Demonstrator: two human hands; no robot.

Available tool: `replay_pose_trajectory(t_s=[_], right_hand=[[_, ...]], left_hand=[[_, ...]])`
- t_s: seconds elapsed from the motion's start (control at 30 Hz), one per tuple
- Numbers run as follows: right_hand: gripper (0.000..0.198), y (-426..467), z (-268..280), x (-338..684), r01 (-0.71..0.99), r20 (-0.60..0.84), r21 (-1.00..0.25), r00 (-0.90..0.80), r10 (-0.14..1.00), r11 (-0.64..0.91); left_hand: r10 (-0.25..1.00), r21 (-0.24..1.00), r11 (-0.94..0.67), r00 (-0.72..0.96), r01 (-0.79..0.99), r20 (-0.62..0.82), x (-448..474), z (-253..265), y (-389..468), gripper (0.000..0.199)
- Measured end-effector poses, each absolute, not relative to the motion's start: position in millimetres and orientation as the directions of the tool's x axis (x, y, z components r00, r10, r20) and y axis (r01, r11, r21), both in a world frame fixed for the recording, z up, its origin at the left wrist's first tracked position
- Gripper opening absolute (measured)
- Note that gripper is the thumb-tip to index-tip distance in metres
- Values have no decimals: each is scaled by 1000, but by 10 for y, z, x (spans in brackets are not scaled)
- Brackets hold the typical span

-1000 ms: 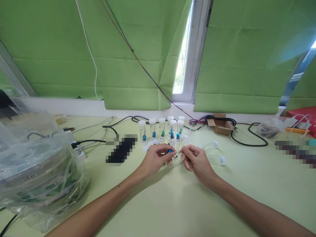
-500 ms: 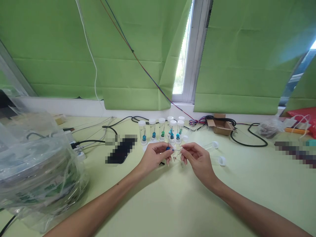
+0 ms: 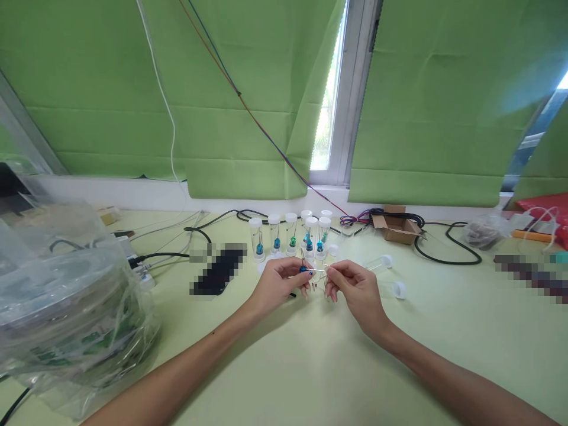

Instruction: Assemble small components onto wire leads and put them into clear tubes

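Between the thumb and fingers of my left hand (image 3: 286, 281) is a small blue piece (image 3: 303, 269) with thin wire-like legs. My right hand (image 3: 350, 287) pinches the far end of a thin silvery wire (image 3: 318, 271) that spans the gap between both hands. The exact kind of the blue piece is too small to make out. Just behind my hands stand several clear capped tubes (image 3: 256, 236), each with a small blue or green piece and thin wires inside. Some tiny bits show on the table below my fingertips.
Clear tubes with white caps (image 3: 399, 290) lie to the right of my right hand. A dark phone-like object (image 3: 219, 272) lies left, partly pixelated. A large plastic-wrapped bundle (image 3: 80, 319) fills the left side. An open cardboard box (image 3: 399, 228) and black cables (image 3: 448, 260) lie at the back.
The wire between my hands now shows brighter and slightly tilted. Both hands have shifted only a little and keep their pinches.
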State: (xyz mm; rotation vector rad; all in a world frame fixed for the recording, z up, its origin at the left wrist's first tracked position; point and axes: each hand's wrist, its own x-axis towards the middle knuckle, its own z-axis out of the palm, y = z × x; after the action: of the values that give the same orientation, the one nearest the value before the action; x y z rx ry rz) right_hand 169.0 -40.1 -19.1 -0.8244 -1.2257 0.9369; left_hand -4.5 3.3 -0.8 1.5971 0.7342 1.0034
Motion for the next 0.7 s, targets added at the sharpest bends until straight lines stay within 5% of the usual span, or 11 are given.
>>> replay_pose_trajectory(t_s=[0.37,0.7], right_hand=[[34,-418,-208,1693,-116,316,-942,-1,949,313],[28,-410,-193,1661,-179,324,-931,-2,946,319]], left_hand=[[848,925,-377,422,53,321,-50,-58,30,21],[849,945,-327,442,13,288,-53,-25,30,22]])
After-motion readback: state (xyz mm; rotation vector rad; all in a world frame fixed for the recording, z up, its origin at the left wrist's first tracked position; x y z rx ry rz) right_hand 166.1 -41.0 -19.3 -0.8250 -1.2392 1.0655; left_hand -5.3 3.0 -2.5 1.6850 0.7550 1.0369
